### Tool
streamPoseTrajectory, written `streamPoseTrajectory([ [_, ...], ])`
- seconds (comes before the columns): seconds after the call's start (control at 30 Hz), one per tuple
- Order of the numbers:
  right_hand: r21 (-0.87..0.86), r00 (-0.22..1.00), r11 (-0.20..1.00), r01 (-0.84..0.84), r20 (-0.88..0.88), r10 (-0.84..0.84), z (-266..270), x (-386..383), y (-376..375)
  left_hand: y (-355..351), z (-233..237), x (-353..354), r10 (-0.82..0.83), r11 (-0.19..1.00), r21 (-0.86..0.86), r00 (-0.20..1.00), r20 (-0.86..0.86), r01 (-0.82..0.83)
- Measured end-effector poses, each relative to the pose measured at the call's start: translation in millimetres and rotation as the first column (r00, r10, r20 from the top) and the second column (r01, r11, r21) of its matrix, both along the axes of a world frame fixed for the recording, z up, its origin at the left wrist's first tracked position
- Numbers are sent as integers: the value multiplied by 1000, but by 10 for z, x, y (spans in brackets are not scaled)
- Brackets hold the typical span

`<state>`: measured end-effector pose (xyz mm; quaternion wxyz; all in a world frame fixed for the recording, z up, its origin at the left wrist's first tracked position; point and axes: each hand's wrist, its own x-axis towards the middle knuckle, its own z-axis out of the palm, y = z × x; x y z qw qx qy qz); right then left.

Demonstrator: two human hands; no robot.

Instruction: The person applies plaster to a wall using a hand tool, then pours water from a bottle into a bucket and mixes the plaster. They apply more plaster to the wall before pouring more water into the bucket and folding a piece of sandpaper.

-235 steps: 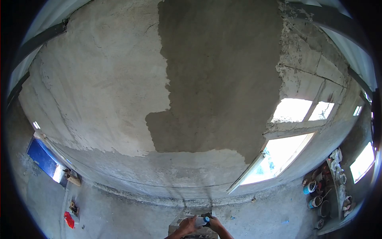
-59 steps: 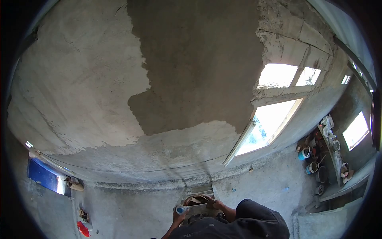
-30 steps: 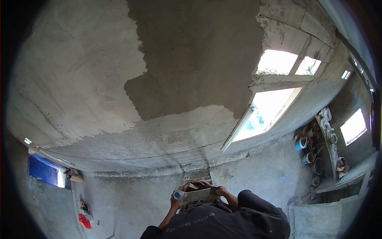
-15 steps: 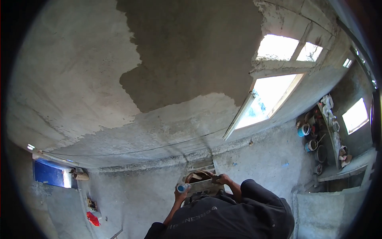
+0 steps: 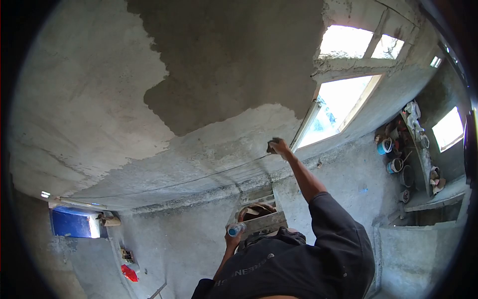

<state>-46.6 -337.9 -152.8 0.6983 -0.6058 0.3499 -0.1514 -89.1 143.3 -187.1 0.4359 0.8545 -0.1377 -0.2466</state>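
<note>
My left hand [image 5: 233, 240] is wrapped round a clear plastic bottle [image 5: 236, 229] with a blue top or label, low in front of my body. My right arm reaches out toward the wall [image 5: 214, 147], and my right hand [image 5: 283, 148] is closed on a small dark block [image 5: 272, 145], perhaps a sponge. The hand overlaps the paler plaster just below a large dark, damp-looking patch [image 5: 234, 60]. Beside the bottle sits a round brown-rimmed container [image 5: 242, 214] on a wooden plank platform [image 5: 269, 223].
A window [image 5: 338, 104] with a pale frame is right of my right hand. A thin cable [image 5: 199, 178] runs along the lower wall. Buckets [image 5: 395, 165] stand on the floor at the right. A red object [image 5: 129, 273] and a blue door panel [image 5: 69, 223] are at the left.
My right hand has moved from beside the container up and forward to the wall, carrying the dark block. My left hand keeps the bottle low. The view has shifted slightly.
</note>
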Motion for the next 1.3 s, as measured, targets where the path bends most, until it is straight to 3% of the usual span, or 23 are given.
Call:
streamPoseTrajectory([
  [0.07, -14, 991, 992, 124, 59, -123, 386, 111, -95, -23, 67, -1, -4, 1000, -8, 1000, -3, 4],
  [0.1, -93, 990, 991, 96, 110, -86, 260, 250, -360, -36, 101, -1, -4, 1000, -17, 1000, -6, 4],
  [0.17, -342, 986, 926, 160, 93, -136, 585, 387, -657, -29, 69, 11, -4, 1000, -23, 1000, -10, 4],
  [0.2, -494, 985, 852, 170, 52, -166, 936, 415, -721, -26, 48, 2, -2, 1000, -31, 1000, -17, 2],
  [0.27, -775, 935, 587, 232, 11, -355, 1196, 637, -995, -40, 75, -14, 9, 1000, -17, 1000, -22, -9],
  [0.33, -625, 962, 746, 230, 29, -273, 1644, 694, -1104, -55, 107, -14, 19, 1000, -6, 999, -26, -20],
  [0.43, -516, 948, 807, 287, 33, -316, 1856, 899, -1210, -36, 56, 10, 15, 999, -43, 1000, -20, -16],
  [0.53, -602, 951, 750, 273, 50, -306, 1740, 1132, -1245, -32, 29, 8, 19, 1000, -12, 999, -41, -19],
  [0.7, -555, 965, 808, 200, -32, -261, 1759, 1233, -962, -1, -34, 13, 26, 1000, 1, 994, -103, -27],
  [0.77, -491, 900, 760, 427, 147, -411, 1646, 1295, -1029, -13, -32, 9, 31, 999, -9, 996, -85, -32],
  [0.9, -513, 874, 717, 472, 168, -456, 1842, 1258, -1108, -2, -51, 7, 19, 999, -48, 1000, -21, -20],
  [1.1, -631, 936, 718, 293, 35, -351, 1606, 1180, -1197, -90, 159, -1, 13, 1000, 3, 1000, -12, -13],
  [1.17, -892, 971, 401, 208, 139, -193, 1462, 992, -1049, -37, 64, 10, 19, 1000, -11, 999, -39, -19],
  [1.23, -882, 990, 455, 120, 70, -126, 1218, 844, -814, -45, 15, 15, 29, 999, -31, 997, -66, -32],
  [1.3, -716, 990, 694, -73, -135, -34, 1092, 556, -386, -40, 21, 19, 45, 999, 8, 996, -83, -44],
])
